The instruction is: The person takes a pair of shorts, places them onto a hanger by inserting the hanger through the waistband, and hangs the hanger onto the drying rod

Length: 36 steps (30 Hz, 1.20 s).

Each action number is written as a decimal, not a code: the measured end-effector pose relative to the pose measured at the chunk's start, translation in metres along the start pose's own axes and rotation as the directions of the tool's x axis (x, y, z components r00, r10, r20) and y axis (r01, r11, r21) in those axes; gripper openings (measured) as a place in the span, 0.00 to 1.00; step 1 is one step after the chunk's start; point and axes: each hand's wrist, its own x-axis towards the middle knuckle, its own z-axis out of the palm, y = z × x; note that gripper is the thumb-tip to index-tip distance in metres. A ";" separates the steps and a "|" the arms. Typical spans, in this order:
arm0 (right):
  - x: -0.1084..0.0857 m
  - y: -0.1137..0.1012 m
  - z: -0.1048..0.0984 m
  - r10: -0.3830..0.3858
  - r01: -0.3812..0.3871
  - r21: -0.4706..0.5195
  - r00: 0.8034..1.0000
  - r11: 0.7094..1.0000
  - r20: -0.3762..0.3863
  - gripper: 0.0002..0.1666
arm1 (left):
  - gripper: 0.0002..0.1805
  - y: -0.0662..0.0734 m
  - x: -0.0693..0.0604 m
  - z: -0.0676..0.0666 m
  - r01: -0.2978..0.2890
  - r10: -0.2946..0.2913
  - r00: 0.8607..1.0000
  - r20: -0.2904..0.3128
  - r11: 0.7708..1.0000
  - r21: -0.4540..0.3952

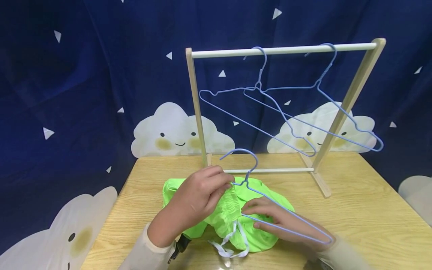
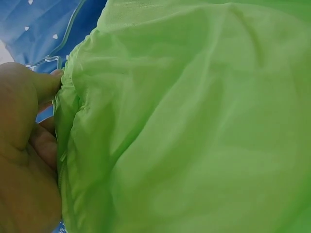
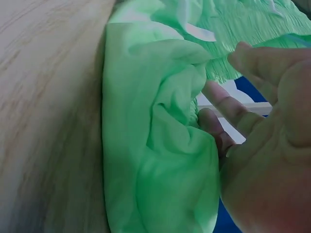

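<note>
Bright green drawstring shorts or trousers [image 1: 266,240] lie bunched, with a gathered elastic waistband [image 1: 231,204] and a white drawstring [image 1: 241,238] hanging at the front. My left hand [image 1: 199,191] pinches the waistband's upper edge; in the left wrist view the thumb and fingers grip the gathered cloth [image 2: 77,92]. A blue wire hanger [image 1: 247,176] has its left part hidden inside the waistband, its hook up and its right end free over my right forearm. My right hand [image 1: 273,219] is at the waistband's right edge, its fingers [image 3: 226,104] loosely extended beside the cloth.
Behind the garment stands a rack [image 1: 233,54] with a white rail and wooden side posts. Two more blue hangers [image 1: 258,87] hang from it. Everything is on a wooden table [image 1: 364,210], before a dark blue curtain [image 1: 135,56] with cloud prints.
</note>
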 end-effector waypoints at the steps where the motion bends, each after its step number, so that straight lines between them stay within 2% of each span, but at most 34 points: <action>1: -0.001 -0.001 0.001 0.021 -0.021 -0.010 1.000 1.000 -0.002 0.27 | 0.05 0.000 0.000 0.000 0.001 -0.001 1.000 -0.001 1.000 -0.001; 6: -0.005 -0.004 0.007 0.154 -0.154 -0.015 0.987 0.988 0.041 0.24 | 0.06 0.000 0.000 0.000 0.001 -0.001 1.000 -0.003 1.000 0.002; 9: -0.004 -0.005 0.013 0.174 -0.172 -0.045 0.983 0.984 0.054 0.21 | 0.06 -0.001 0.000 0.000 -0.001 0.001 1.000 -0.003 1.000 0.005; 17: 0.005 -0.008 0.030 0.088 -0.090 -0.188 0.996 0.978 -0.018 0.15 | 0.05 0.000 0.000 0.001 -0.001 0.001 1.000 -0.005 1.000 0.007; 23: 0.009 -0.012 0.036 0.005 -0.020 -0.336 0.999 0.942 -0.048 0.17 | 0.06 0.000 0.000 0.000 0.009 -0.009 1.000 -0.009 1.000 0.007; 26: 0.010 -0.012 0.036 -0.049 0.038 -0.338 0.999 0.940 -0.024 0.15 | 0.06 0.000 0.000 -0.001 0.019 -0.019 1.000 -0.006 1.000 0.005; 29: 0.009 -0.013 0.035 -0.081 0.080 -0.298 0.997 0.951 0.010 0.12 | 0.06 -0.001 -0.001 -0.002 0.024 -0.024 1.000 -0.004 1.000 0.002; 32: 0.007 -0.012 0.034 -0.076 0.078 -0.288 0.997 0.954 0.018 0.13 | 0.06 -0.002 -0.001 -0.004 0.025 -0.025 1.000 -0.007 1.000 -0.001; 36: 0.004 -0.013 0.033 0.006 -0.007 -0.305 1.000 0.952 -0.002 0.08 | 0.07 -0.004 -0.002 -0.010 0.029 -0.029 0.999 -0.019 1.000 -0.012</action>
